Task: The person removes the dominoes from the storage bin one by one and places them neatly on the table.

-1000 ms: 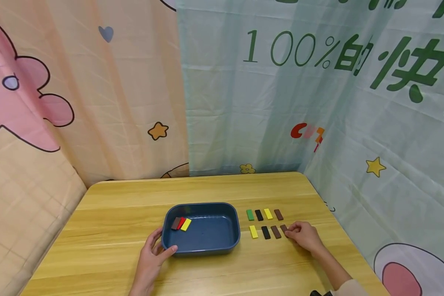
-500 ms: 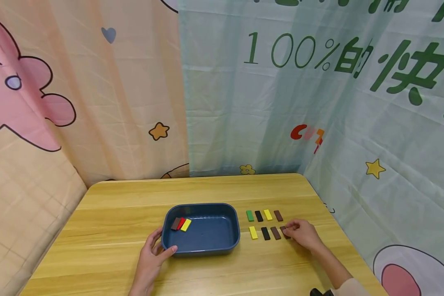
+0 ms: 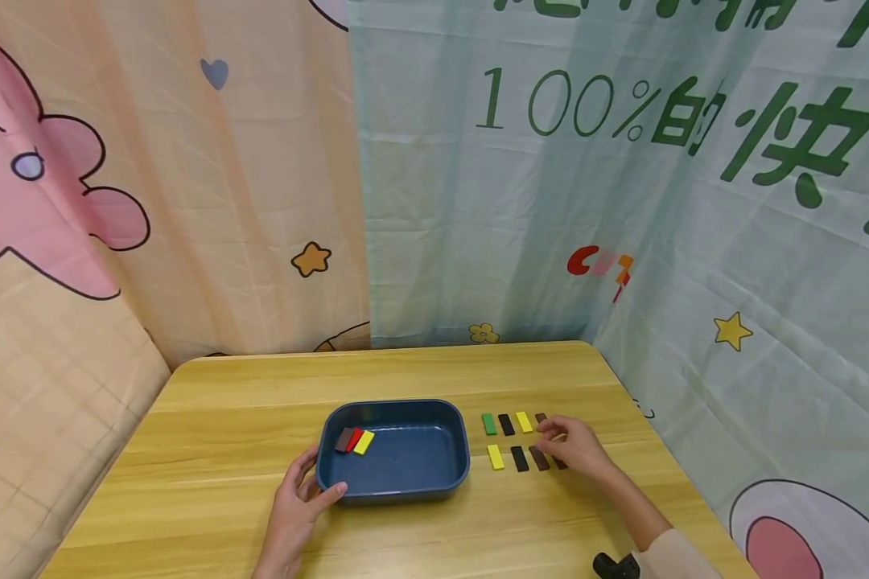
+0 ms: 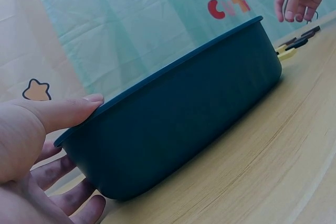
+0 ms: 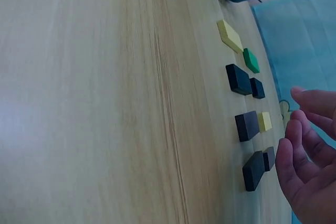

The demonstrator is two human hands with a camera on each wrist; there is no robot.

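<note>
My left hand (image 3: 292,511) grips the near left corner of a dark blue tray (image 3: 405,470), thumb on the rim and fingers around the outside wall. Inside it at the left lie a brown tile (image 3: 343,439), a red tile (image 3: 354,439) and a yellow tile (image 3: 364,442). My right hand (image 3: 578,446) hovers over the right end of two rows of tiles, partly covering the far brown tile (image 3: 541,418) and a near brown tile (image 3: 561,464). In the right wrist view, its fingers (image 5: 296,153) are loosely bent with nothing seen between them.
The far row also has a green tile (image 3: 488,424), a black tile (image 3: 506,424) and a yellow tile (image 3: 524,422). Nearer lie a yellow tile (image 3: 496,457), a black tile (image 3: 519,458) and a brown tile (image 3: 539,458). Printed curtains (image 3: 434,201) stand behind the wooden table (image 3: 224,450).
My right hand has let go of the near row's rightmost brown tile, which stays on the table, and has risen and shifted left. My left hand and the tray have stayed put.
</note>
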